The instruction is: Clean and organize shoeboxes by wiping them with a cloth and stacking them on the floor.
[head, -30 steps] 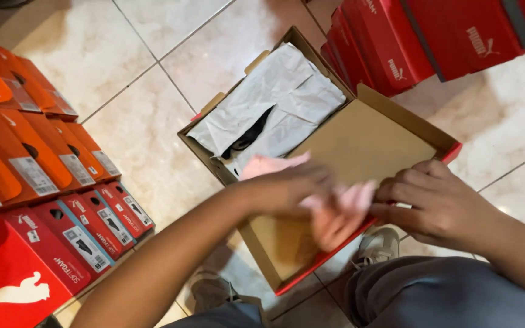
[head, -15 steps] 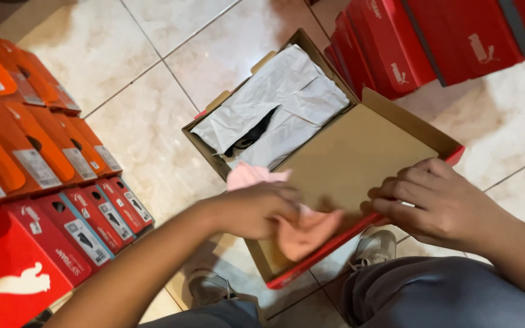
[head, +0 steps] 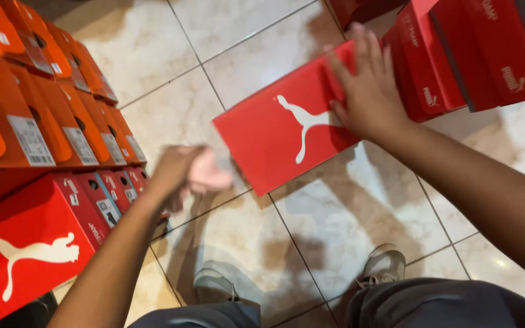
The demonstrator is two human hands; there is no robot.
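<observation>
A red shoe box (head: 281,130) with a white leaping-cat logo on its lid lies closed on the tiled floor. My right hand (head: 369,85) rests flat on the far right end of the lid, fingers spread. My left hand (head: 186,170) is blurred, hovering to the left of the box near its front corner; its fingers are curled around something pink, likely crumpled paper. The box's contents are hidden under the lid.
Stacked orange and red shoe boxes (head: 44,140) line the left side. More red boxes (head: 469,54) stand at the upper right, close to the closed box. My grey shoes (head: 384,264) and dark trousers show at the bottom edge on the pale tiled floor (head: 238,36).
The open box with white wrapping paper is now closed under its red lid. My right hand moved from the box edge onto the lid. My left hand pulled away to the left with the pink paper.
</observation>
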